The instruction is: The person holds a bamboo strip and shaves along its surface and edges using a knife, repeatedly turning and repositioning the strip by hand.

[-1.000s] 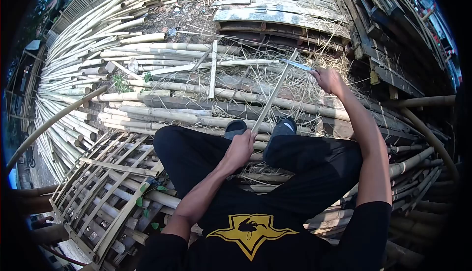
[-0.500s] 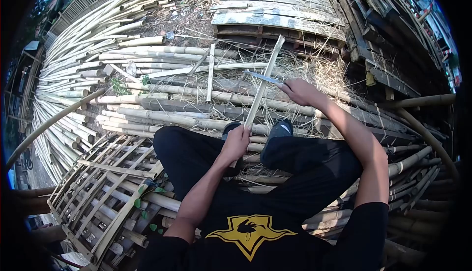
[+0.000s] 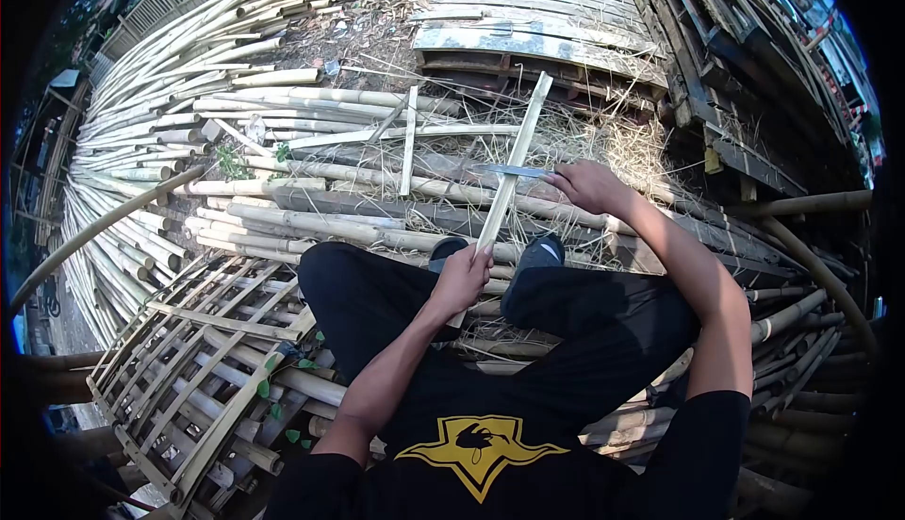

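My left hand [image 3: 462, 280] is closed round the lower part of a pale bamboo strip [image 3: 521, 139], which slants up and to the right away from my legs. My right hand [image 3: 586, 185] is wrapped round the handle of a knife [image 3: 520, 171]. The blade lies across the strip around its middle, pointing left. My fingers hide the handle.
Long bamboo poles [image 3: 349, 228] lie beneath and ahead of my crossed legs. A woven bamboo lattice [image 3: 193, 369] is at the lower left. Wooden pallets [image 3: 537, 44] lie ahead, with more stacked at the upper right. Straw covers the ground near the strip.
The knife and my right hand have moved down along the strip, toward my body, and the blade now lies flatter. My left hand has shifted slightly right, still holding the strip.
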Demonstrator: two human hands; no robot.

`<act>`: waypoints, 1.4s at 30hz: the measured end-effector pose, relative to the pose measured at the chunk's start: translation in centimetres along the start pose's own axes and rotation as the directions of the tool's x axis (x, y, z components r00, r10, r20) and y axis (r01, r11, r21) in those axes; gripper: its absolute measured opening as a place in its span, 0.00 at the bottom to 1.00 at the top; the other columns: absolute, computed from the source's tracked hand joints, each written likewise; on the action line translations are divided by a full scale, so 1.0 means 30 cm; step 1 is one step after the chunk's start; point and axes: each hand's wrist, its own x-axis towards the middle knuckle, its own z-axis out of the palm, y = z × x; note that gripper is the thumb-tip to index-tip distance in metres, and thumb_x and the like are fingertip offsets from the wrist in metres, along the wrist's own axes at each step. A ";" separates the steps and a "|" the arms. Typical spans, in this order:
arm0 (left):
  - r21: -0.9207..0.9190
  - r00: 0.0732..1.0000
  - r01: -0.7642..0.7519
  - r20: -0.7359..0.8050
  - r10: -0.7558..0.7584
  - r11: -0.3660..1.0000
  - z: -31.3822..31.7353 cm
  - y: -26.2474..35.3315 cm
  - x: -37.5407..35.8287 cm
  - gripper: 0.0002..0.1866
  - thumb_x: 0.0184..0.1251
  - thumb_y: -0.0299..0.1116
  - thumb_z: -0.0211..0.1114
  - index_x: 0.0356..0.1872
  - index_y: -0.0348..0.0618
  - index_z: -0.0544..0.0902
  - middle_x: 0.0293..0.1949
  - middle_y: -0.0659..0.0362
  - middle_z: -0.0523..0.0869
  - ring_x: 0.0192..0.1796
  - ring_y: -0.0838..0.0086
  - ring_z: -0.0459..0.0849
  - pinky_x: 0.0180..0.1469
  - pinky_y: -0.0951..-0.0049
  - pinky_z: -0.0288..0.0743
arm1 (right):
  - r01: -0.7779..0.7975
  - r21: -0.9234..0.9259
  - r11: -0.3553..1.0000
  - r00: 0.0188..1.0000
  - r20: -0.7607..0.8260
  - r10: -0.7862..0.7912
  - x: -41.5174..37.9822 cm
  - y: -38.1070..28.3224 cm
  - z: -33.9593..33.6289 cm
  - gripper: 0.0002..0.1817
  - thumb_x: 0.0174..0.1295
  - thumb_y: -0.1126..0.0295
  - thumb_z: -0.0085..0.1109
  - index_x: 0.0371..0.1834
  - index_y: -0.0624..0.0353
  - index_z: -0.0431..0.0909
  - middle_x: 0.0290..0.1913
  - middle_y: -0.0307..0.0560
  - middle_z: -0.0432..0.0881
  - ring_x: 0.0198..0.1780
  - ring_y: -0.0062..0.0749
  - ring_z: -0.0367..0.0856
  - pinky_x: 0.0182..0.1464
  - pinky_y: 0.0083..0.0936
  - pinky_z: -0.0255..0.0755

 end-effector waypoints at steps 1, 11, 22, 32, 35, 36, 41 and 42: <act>0.025 1.000 -0.018 -0.021 0.018 1.000 0.003 0.002 0.000 0.18 0.79 0.46 0.48 0.31 0.45 0.70 0.17 0.70 0.66 0.12 0.87 0.61 0.13 0.81 0.55 | -0.012 -0.024 1.000 1.000 0.012 0.012 0.000 0.005 -0.004 0.28 0.73 0.46 0.38 0.37 0.62 0.77 0.30 0.62 0.81 0.38 0.61 0.80 0.42 0.52 0.71; 0.172 0.999 -0.036 -0.001 0.036 0.984 0.033 0.016 -0.063 0.18 0.79 0.43 0.49 0.29 0.42 0.73 0.18 0.69 0.70 0.18 0.87 0.64 0.20 0.80 0.60 | -0.391 -0.098 0.915 0.917 -0.129 0.378 0.013 0.270 -0.096 0.31 0.70 0.42 0.41 0.33 0.63 0.78 0.31 0.64 0.82 0.38 0.62 0.81 0.43 0.48 0.75; 0.271 0.994 -0.090 -0.034 0.103 0.958 0.014 -0.002 -0.027 0.18 0.78 0.42 0.49 0.29 0.41 0.73 0.18 0.67 0.70 0.21 0.85 0.68 0.23 0.78 0.63 | -0.237 0.306 0.922 0.959 -0.074 0.272 0.018 0.158 -0.050 0.36 0.72 0.42 0.36 0.31 0.68 0.78 0.31 0.66 0.81 0.36 0.63 0.79 0.44 0.48 0.71; 0.358 0.972 -0.137 -0.131 0.195 0.924 0.007 -0.001 -0.020 0.17 0.78 0.39 0.49 0.31 0.37 0.74 0.18 0.59 0.74 0.21 0.76 0.72 0.26 0.70 0.67 | -0.007 -0.038 0.999 1.000 -0.018 0.006 -0.025 -0.037 -0.045 0.27 0.72 0.46 0.40 0.38 0.61 0.77 0.26 0.61 0.80 0.34 0.61 0.80 0.40 0.52 0.73; 0.474 0.971 -0.153 -0.092 0.222 0.867 0.007 0.017 -0.050 0.16 0.77 0.36 0.49 0.32 0.34 0.74 0.20 0.51 0.76 0.21 0.66 0.74 0.29 0.65 0.68 | -0.035 -0.241 0.970 0.997 -0.072 0.018 -0.001 0.105 -0.068 0.25 0.71 0.46 0.42 0.39 0.59 0.75 0.23 0.59 0.80 0.29 0.58 0.81 0.35 0.50 0.74; 0.435 0.970 -0.146 -0.114 0.215 0.888 0.013 0.006 -0.061 0.15 0.77 0.35 0.49 0.33 0.34 0.75 0.21 0.47 0.76 0.23 0.61 0.74 0.30 0.63 0.69 | -0.296 -0.173 0.939 0.898 -0.385 0.212 0.030 0.251 -0.033 0.24 0.72 0.49 0.42 0.38 0.61 0.75 0.24 0.60 0.81 0.30 0.58 0.82 0.36 0.50 0.75; 0.428 0.968 -0.125 -0.145 0.204 0.895 -0.005 0.037 -0.046 0.15 0.77 0.36 0.49 0.33 0.34 0.75 0.21 0.49 0.76 0.23 0.64 0.74 0.30 0.64 0.69 | -0.678 0.056 0.733 0.601 -0.532 0.596 -0.044 0.401 -0.148 0.24 0.72 0.52 0.41 0.42 0.65 0.76 0.34 0.67 0.82 0.38 0.66 0.82 0.43 0.52 0.75; 0.406 0.968 -0.110 -0.162 0.190 0.907 -0.001 0.035 -0.047 0.15 0.77 0.36 0.49 0.33 0.34 0.75 0.21 0.49 0.75 0.23 0.64 0.74 0.30 0.64 0.69 | -0.670 0.116 0.734 0.596 -0.506 0.624 -0.066 0.380 -0.133 0.25 0.72 0.51 0.40 0.43 0.66 0.75 0.35 0.68 0.82 0.40 0.67 0.81 0.44 0.53 0.74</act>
